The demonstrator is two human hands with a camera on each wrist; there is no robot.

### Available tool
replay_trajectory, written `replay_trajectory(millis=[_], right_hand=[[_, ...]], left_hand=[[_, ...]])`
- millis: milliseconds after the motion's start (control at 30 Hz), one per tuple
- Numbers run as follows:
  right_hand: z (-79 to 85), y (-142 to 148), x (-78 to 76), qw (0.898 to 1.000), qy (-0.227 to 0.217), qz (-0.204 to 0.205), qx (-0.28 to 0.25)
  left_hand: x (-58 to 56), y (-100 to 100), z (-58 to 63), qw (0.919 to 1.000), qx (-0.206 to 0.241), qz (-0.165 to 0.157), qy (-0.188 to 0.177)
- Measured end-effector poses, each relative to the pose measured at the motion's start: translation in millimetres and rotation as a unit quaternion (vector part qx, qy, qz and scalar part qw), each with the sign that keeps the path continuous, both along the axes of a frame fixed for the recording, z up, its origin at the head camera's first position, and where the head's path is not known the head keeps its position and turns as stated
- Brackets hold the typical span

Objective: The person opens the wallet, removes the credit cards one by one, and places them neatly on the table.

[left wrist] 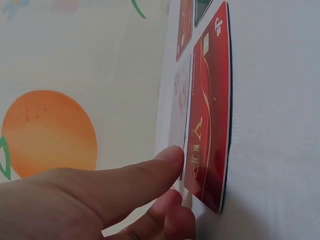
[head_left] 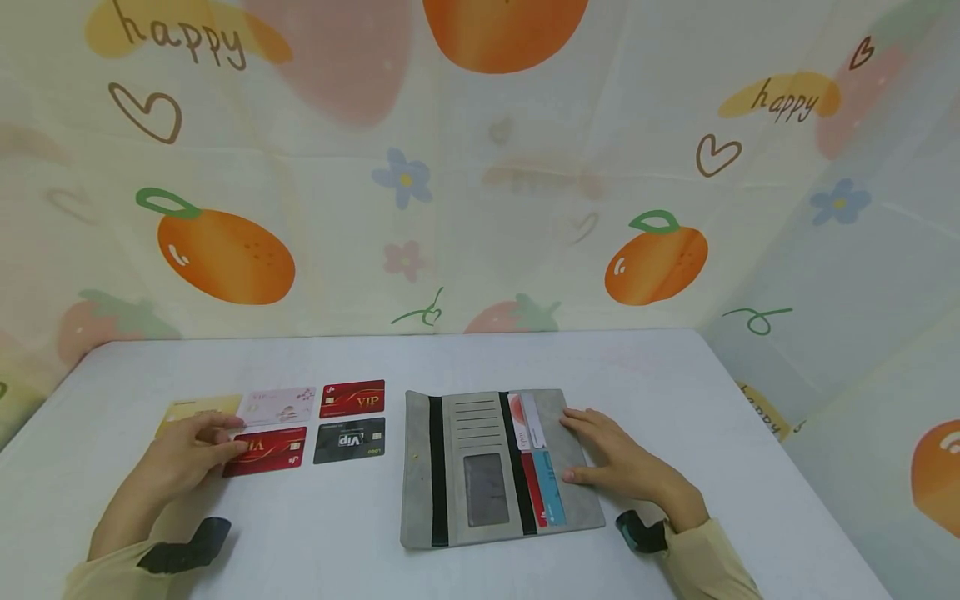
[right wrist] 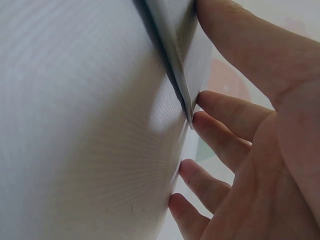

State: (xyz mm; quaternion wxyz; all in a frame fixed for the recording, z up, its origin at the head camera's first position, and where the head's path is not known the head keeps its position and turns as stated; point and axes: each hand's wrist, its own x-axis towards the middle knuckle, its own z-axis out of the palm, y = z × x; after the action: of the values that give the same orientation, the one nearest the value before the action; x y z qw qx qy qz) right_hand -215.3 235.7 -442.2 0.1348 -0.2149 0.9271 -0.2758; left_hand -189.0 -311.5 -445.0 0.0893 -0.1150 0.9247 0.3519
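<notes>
Can see from the head camera a bare left hand (head_left: 183, 454), fingers bent, with thumb and forefinger at the left end of a glossy red plastic card with gold lettering (head_left: 273, 452), well left of an unfolded grey wallet with black bands (head_left: 480, 446); cannot tell whether pinching or only touching. Might skid rather than lift, lying so flat, and bump a pale pink flowered plastic card (head_left: 279, 406) just beyond. Notice also a right hand (head_left: 626, 454), fingers extended and parted, touching the wallet's right flap without grasping; could let the wallet shift for want of steady pressure. Find underneath a smooth white table (head_left: 315, 533), with a pale sheet printed with oranges and hearts (head_left: 337, 200) behind and to the right. See in the left wrist view the nearest digit overlapping the pink card's edge beside the red one; could catch both through so narrow a gap. Note bare white tabletop on one side, an orange print on the other. See in the right wrist view fingertips by the wallet's thin edge; could bend the flap by pressing unevenly. Find shadowed tabletop to the left, blurred sheet behind the fingers.
</notes>
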Motion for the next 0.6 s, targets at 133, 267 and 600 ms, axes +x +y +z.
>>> replay_trajectory(millis=[133,267,600], right_hand=[[0.1,0,0.1,1.0,-0.001,0.002,-0.003],[0.1,0,-0.2,1.0,0.002,0.005,-0.003],[0.8,0,0.1,1.0,-0.002,0.002,-0.004]], left_hand=[[0.3,2,4.3,1.0,0.007,-0.005,0.005],[1.0,6,8.5,0.9998,0.015,-0.011,0.009],[2.0,19,14.2,0.9986,0.005,-0.021,0.049]])
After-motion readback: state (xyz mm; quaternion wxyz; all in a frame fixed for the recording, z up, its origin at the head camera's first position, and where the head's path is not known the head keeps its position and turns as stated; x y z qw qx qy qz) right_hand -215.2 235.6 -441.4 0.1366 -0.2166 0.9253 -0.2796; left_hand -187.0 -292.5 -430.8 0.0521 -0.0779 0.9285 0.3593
